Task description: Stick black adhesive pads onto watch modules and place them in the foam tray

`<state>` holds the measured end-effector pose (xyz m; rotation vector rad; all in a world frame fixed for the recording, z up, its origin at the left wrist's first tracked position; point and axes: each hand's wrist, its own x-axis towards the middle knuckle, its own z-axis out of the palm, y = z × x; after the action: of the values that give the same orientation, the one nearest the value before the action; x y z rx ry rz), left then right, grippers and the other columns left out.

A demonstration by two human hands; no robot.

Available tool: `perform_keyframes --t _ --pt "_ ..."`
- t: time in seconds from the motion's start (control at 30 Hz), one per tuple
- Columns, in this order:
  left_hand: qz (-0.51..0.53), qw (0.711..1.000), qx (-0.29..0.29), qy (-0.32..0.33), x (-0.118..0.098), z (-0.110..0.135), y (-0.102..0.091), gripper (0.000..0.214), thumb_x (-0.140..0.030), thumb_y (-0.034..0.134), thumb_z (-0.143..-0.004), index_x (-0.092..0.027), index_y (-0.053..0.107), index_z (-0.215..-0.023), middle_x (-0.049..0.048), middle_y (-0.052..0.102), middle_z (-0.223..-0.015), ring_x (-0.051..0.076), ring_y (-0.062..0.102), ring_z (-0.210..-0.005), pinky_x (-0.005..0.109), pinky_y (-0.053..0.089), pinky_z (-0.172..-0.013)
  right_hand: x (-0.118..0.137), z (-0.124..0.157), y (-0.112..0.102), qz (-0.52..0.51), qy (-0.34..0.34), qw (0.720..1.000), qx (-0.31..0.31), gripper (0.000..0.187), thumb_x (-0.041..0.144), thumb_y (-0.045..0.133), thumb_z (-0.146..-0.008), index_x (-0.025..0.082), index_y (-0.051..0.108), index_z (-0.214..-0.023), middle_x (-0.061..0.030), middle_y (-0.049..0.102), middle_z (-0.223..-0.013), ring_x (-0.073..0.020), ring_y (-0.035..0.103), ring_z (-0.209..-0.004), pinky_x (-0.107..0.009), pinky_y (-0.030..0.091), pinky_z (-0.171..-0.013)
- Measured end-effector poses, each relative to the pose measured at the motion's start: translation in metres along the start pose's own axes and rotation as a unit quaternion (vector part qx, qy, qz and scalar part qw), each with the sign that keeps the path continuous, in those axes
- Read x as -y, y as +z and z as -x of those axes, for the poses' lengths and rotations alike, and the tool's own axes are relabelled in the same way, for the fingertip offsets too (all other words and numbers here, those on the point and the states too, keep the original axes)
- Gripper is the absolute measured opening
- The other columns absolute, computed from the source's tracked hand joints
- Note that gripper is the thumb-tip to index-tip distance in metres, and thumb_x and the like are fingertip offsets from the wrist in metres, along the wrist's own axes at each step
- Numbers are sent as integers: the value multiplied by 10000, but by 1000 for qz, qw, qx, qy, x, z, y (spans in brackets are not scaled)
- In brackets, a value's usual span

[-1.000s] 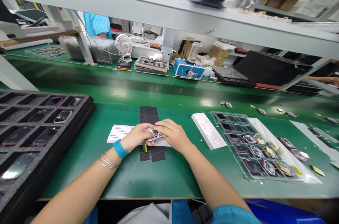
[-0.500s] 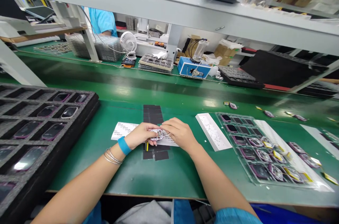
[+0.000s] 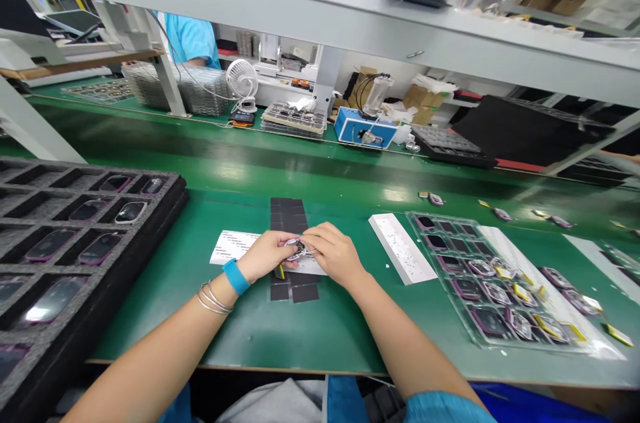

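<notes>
Head view: in from the bench (image 3: 345, 336)'s front edge, left fingers (image 3: 291, 265) grip a watch case (image 3: 301, 249); right fingers (image 3: 316, 236) meet it, hold unclear; turning could snag the hanging yellow piece (image 3: 281, 271)

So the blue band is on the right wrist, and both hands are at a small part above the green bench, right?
No, the head view shows the blue band on the left wrist; the left hand and right hand are at a small part above the green bench.

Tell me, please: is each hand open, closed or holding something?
Left hand: closed, holding the small device.
Right hand: curled at the device's edge; its grip cannot be told.
</notes>
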<state>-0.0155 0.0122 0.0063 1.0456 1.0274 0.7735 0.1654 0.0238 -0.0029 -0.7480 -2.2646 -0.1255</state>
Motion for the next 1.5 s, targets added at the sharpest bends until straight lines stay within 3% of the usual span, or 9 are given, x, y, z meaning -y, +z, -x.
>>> perform_keyframes --t 0.4,0.77,0.9,1.13,1.37,1.5 --pt "-20 998 -9 53 -1 1 2 247 -216 619 -746 -121 719 -950 48 721 -797 130 640 -580 267 543 -636 7 0 8 -26 10 999 -28 198 129 501 -866 199 658 -965 -55 675 -913 -162 568 -827 -280 509 -711" --pt "-105 989 -19 102 2 2 0 280 -284 579 -762 -140 716 -959 42 710 -746 169 660 -600 270 543 -581 9 0 10 -37 23 998 -45 207 133 505 -857 208 672 -955 -63 674 -901 -162 591 -807 -289 521 -702" --pt "-153 979 -27 129 2 1 -2 293 -294 531 -779 -148 714 -956 36 696 -722 182 663 -627 272 543 -570 9 0 11 -88 51 994 -46 204 155 521 -853 217 682 -962 -66 675 -931 -169 607 -830 -310 524 -728" --pt "-220 964 -36 145 2 3 1 294 -274 484 -794 -146 699 -949 32 680 -680 167 643 -571 241 491 -520 13 -6 15 -253 259 929 -72 65 272 679 -764 217 707 -744 -40 684 -808 -172 644 -773 -298 518 -728" --pt "-276 938 -51 202 1 7 2 296 -277 488 -816 -166 705 -985 33 677 -668 155 606 -554 223 445 -529 15 -8 17 -299 299 902 -90 105 308 706 -727 209 689 -695 -48 672 -784 -192 631 -776 -341 502 -744" --pt "-172 969 -26 178 6 3 3 314 -340 551 -795 -150 699 -996 53 695 -737 169 623 -597 244 482 -559 12 -9 15 -351 339 869 -85 153 339 726 -691 192 682 -687 -50 666 -786 -184 616 -761 -323 505 -715"
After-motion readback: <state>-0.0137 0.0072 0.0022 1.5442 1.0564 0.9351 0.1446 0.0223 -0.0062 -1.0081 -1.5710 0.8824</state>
